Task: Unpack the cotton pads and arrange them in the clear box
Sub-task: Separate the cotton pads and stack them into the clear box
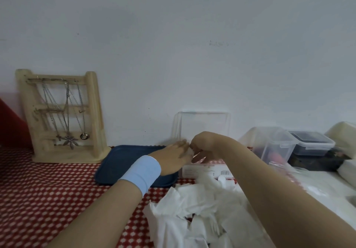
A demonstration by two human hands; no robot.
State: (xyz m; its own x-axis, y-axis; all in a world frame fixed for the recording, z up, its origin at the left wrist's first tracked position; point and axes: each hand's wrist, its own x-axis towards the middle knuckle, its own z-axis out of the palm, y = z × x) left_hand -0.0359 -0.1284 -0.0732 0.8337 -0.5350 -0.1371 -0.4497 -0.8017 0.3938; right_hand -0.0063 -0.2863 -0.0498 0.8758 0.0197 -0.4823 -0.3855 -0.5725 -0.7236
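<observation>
Foreground: crumpled white wrapping [194, 209] heaped on the counter [48, 190]. Beyond, left hand [173, 156] and right hand [205, 143] meeting before the clear box [204, 120]. Right fingers [194, 147] curled, apparently pinching a cotton pad [190, 151]; left fingers straight, touching it. Light, soft, crushable: best taken by its edge.

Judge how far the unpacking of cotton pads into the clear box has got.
Done: loose white wrappers lie piled in front. In hand: left hand and right hand meet at the open clear box, the right pinching a small white piece. Left: the hands hide the box's contents, so unclear.
</observation>
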